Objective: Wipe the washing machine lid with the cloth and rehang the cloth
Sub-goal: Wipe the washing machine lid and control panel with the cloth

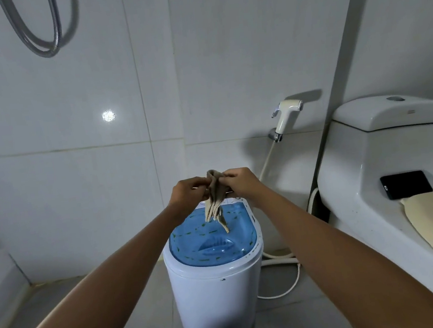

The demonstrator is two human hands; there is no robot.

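Head view: cloth (215, 201), beige, bunched, pinched at its top between left hand (186, 193) and right hand (241, 184), tail dangling over the 12 o'clock edge of blue washing machine lid (213, 244); likely light, limp, non-slippery; hold by gathered top

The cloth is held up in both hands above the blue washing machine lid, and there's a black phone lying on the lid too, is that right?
Not quite. The black phone lies on the toilet, not on the lid. The head view shows both the left hand and the right hand holding the cloth above the blue washing machine lid.
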